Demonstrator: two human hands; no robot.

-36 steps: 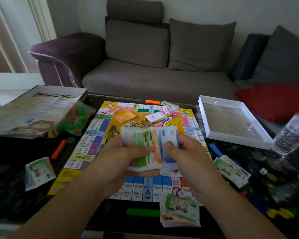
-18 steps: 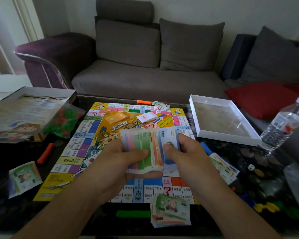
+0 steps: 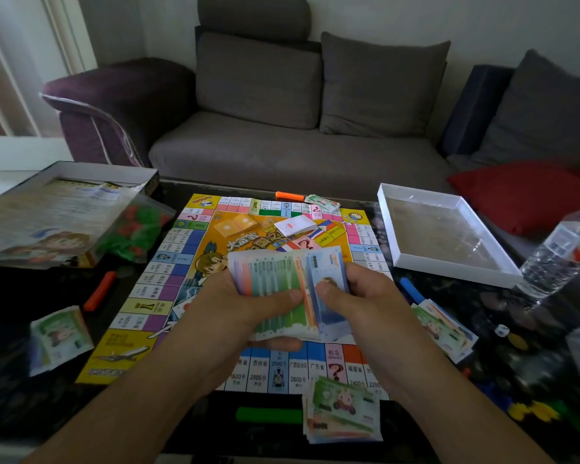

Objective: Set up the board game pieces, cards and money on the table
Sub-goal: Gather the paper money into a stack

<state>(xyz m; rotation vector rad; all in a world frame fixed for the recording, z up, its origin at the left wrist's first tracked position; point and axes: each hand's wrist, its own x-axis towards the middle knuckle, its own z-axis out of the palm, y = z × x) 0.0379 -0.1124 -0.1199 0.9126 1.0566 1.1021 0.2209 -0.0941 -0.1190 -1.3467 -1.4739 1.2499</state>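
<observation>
A: How far along w/ setup?
B: Game board point(image 3: 188, 296) is laid out; dealt note piles sit on all 4 sides of it. Left hand point(image 3: 235, 316) grips the fanned play money point(image 3: 282, 286) above the board, right hand point(image 3: 359, 296) pinches the blue note.
A: Left to do?
B: Prob. the rest of the fan, plus the bag of houses point(image 3: 134, 236) left of the board.
A: Surface?
B: Dark glass table point(image 3: 31, 293), grey sofa point(image 3: 282, 155) beyond the board.

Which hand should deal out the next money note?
Right, probably. The right hand pinches only the blue note at the fan's edge, so it can slide free. The left hand grips the rest of the money fan.
</observation>
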